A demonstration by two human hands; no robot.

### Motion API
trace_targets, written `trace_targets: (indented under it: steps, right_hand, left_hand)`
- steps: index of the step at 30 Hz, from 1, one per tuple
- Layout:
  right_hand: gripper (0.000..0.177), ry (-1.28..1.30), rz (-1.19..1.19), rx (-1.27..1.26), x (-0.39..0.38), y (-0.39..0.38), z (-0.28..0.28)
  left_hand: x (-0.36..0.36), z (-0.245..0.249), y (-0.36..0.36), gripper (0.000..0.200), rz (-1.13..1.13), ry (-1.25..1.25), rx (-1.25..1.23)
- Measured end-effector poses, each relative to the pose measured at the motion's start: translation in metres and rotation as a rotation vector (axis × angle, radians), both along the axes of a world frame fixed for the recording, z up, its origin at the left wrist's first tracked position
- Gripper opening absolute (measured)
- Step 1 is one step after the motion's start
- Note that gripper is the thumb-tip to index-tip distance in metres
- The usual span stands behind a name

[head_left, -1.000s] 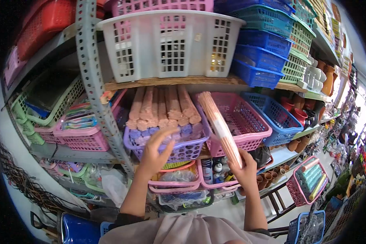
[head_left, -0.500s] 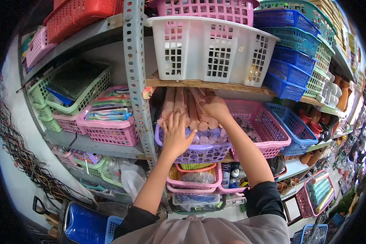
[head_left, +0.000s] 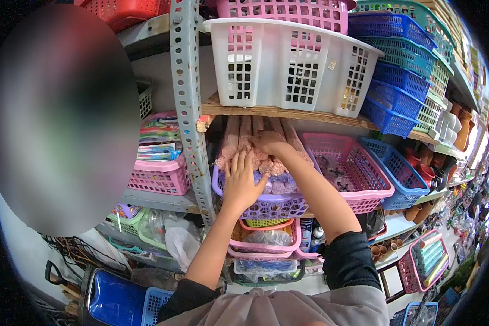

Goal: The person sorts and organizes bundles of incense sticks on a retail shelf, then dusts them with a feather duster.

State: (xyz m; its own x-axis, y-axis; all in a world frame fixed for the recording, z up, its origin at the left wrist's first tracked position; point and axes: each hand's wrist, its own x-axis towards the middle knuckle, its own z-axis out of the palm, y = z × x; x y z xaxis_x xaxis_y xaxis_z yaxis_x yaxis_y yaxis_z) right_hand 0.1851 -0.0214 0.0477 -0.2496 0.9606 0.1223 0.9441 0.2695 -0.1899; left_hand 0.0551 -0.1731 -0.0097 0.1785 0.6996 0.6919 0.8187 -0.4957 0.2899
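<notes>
Pink rolls [head_left: 291, 136] lie side by side in the purple basket [head_left: 277, 208], on top of purple rolls [head_left: 283, 185], ends facing the person. Left hand [head_left: 241, 183]: palm down at the front ends of the pink rolls, fingers spread and pointing up, thumb out to the side, not pinching anything. Right hand [head_left: 269, 143]: reaches over the top of the pink rolls, touching them, fingers bent; cannot tell if the grip is pinching one, fingertips mostly hidden. Hands near each other, right one farther in.

Purple basket sits under the wooden shelf [head_left: 299, 113], just right of the metal post [head_left: 188, 108]. White basket [head_left: 277, 65] stands on the wooden shelf above, blue baskets [head_left: 395, 106] stacked beside it. Right of the purple basket: a wide pink basket [head_left: 367, 194] holding a few small dark items, too small to tell, then a light blue basket [head_left: 410, 192]. Red pots [head_left: 426, 175] past that. Below the purple basket: a low pink basket [head_left: 266, 248] with a clear plastic bag [head_left: 269, 237] in it. Left of the post: another pink basket [head_left: 160, 176] with colorful packets [head_left: 157, 150]. Dark sleeves [head_left: 353, 259] on both arms. Upper left blurred out, contents unreadable.
</notes>
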Motion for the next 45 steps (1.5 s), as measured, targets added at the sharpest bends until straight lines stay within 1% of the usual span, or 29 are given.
trace_targets:
  steps: [1,2,4,5,6,9,10,11,12,14,16,17,19,20,22,24,26,27,28,30,31,32,33,34,37,38,40,42,45]
  right_hand:
    - [0.076,-0.048,0.029,0.078,0.0,0.001,-0.003]
    - [0.076,-0.045,0.019,0.077,0.004,0.001,-0.006]
    - [0.079,0.006,-0.08,0.273,-0.004,-0.065,0.021]
    - [0.072,0.087,-0.074,0.394,0.0,-0.074,0.016]
    - [0.072,0.083,-0.096,0.393,0.005,-0.082,0.016]
    - [0.041,0.237,0.158,0.558,0.032,-0.129,0.027]
    - [0.041,0.23,0.117,0.561,0.044,-0.148,0.028]
    - [0.036,0.32,0.241,0.568,0.057,-0.166,0.027]
    - [0.031,0.408,0.362,0.58,0.071,-0.183,0.025]
    - [0.025,0.502,0.4,0.586,0.095,-0.22,0.014]
    - [0.024,0.495,0.334,0.455,0.12,-0.264,0.015]
    - [0.024,0.52,0.298,0.444,0.134,-0.28,0.008]
    - [0.024,0.608,0.2,0.417,0.16,-0.315,-0.006]
    - [0.023,0.616,0.116,0.403,0.171,-0.336,-0.009]
    - [0.021,0.668,-0.052,0.404,0.196,-0.371,-0.028]
    - [0.019,0.694,-0.121,0.457,0.22,-0.408,-0.047]
    - [0.018,0.802,-0.339,0.375,0.239,-0.449,-0.065]
    - [0.017,0.771,-0.378,0.457,0.252,-0.465,-0.079]
    - [0.018,0.789,-0.512,0.419,0.263,-0.484,-0.089]
    - [0.019,0.853,-0.634,0.52,0.284,-0.516,-0.108]
    - [0.019,0.848,-0.663,0.532,0.296,-0.53,-0.12]
    - [0.02,0.92,-0.759,0.53,0.307,-0.544,-0.133]
    - [0.021,0.992,-0.854,0.528,0.318,-0.556,-0.139]
    - [0.021,0.985,-0.876,0.541,0.325,-0.567,-0.139]
    - [0.024,0.991,-0.989,0.445,0.344,-0.6,-0.14]
    - [0.024,0.991,-1.014,0.452,0.352,-0.61,-0.144]
    - [0.023,1.013,-1.058,0.52,0.373,-0.626,-0.161]
    - [0.023,1.07,-1.097,0.545,0.395,-0.642,-0.177]
    - [0.023,1.138,-1.197,0.551,0.432,-0.657,-0.204]
  left_hand:
    - [0.0,0.001,-0.001,0.073,-0.001,-0.003,0.005]
    - [-0.001,0.003,-0.001,0.073,-0.011,0.0,0.005]
    - [-0.002,0.004,-0.001,0.072,-0.029,-0.045,0.025]
    - [-0.002,0.004,0.0,0.069,-0.038,-0.048,0.096]
    - [-0.002,0.005,0.0,0.069,-0.059,-0.048,0.094]
    - [-0.002,0.008,-0.003,0.065,-0.098,-0.091,0.198]
    - [-0.002,0.011,-0.007,0.062,-0.093,-0.083,0.254]
    - [0.0,0.017,-0.014,0.055,-0.182,-0.185,0.274]
    - [0.0,0.02,-0.014,0.046,-0.255,-0.212,0.307]
    - [0.007,0.03,-0.03,0.032,-0.268,-0.216,0.43]
    - [0.034,0.032,-0.045,0.026,-0.416,-0.379,0.415]
    - [0.053,0.031,-0.049,0.026,-0.469,-0.381,0.398]
    - [0.099,0.028,-0.065,0.021,-0.741,-0.448,0.371]
    - [0.123,0.025,-0.073,0.019,-0.81,-0.402,0.369]
    - [0.174,0.013,-0.092,0.02,-1.023,-0.423,0.262]
    - [0.22,-0.002,-0.111,0.024,-1.205,-0.388,0.193]
    - [0.264,-0.015,-0.13,0.028,-1.376,-0.337,0.107]
    - [0.283,-0.021,-0.141,0.027,-1.437,-0.325,0.021]
    - [0.3,-0.027,-0.152,0.025,-1.494,-0.308,-0.064]
    - [0.337,-0.04,-0.169,0.031,-1.602,-0.265,-0.136]
    - [0.352,-0.042,-0.179,0.031,-1.648,-0.245,-0.238]
    - [0.367,-0.044,-0.189,0.03,-1.688,-0.222,-0.338]
    - [0.384,-0.049,-0.196,0.032,-1.721,-0.215,-0.333]
    - [0.401,-0.058,-0.203,0.032,-1.745,-0.214,-0.336]
    - [0.445,-0.079,-0.228,0.031,-1.745,-0.165,-0.638]
    - [0.457,-0.083,-0.241,0.029,-1.754,-0.204,-0.75]
    - [0.488,-0.098,-0.26,0.027,-1.801,-0.194,-0.802]
    - [0.513,-0.112,-0.276,0.024,-1.798,-0.086,-0.876]
    - [0.548,-0.137,-0.294,0.023,-1.826,-0.109,-0.937]
